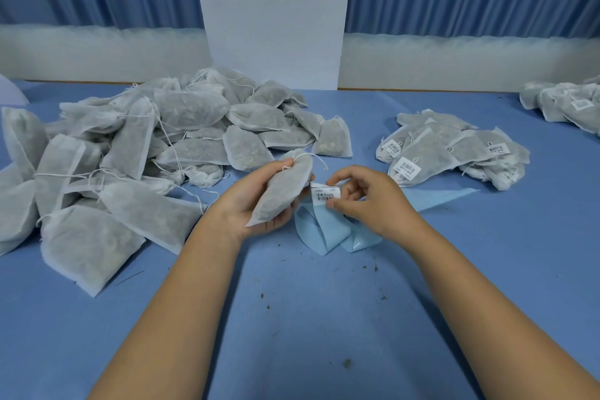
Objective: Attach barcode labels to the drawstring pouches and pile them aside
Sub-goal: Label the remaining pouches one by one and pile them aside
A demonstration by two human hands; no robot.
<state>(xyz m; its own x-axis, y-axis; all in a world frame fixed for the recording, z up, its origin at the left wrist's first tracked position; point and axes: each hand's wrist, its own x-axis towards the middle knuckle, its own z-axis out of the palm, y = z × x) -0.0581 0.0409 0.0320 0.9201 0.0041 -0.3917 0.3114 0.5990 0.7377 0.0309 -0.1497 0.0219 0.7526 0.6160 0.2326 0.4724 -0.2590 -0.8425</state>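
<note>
Head view: the camera is looking forward and down over a blue table, with two bare forearms reaching in from the bottom edge.
Far left: a big loose heap of unlabelled pouches is lying on the table, their white drawstrings trailing over one another.
Left hand: the left hand is gripping a single pouch, with the fingers curling up from beneath it and the thumb lying along its near side.
Held pouch: it is hanging just above the table, between the heap and the other hand, tilting with its tied neck pointing up and away.
Barcode label: the barcode label is sitting at the top of a backing strip, just beside the held pouch; whether the two are touching, I cannot tell.
Backing strip: the pale blue strip is folding down onto the table below both hands, and another length is running off to the right.
Right hand: the right hand is pinching the barcode label between thumb and fingertips, the remaining fingers curling inward.
Right of centre: a pile of labelled pouches is resting well apart from the hands, white labels facing up.
Far right: a second labelled pile is lying near the table's back corner, partly cut off.
Near table: dark specks are lying scattered.
</note>
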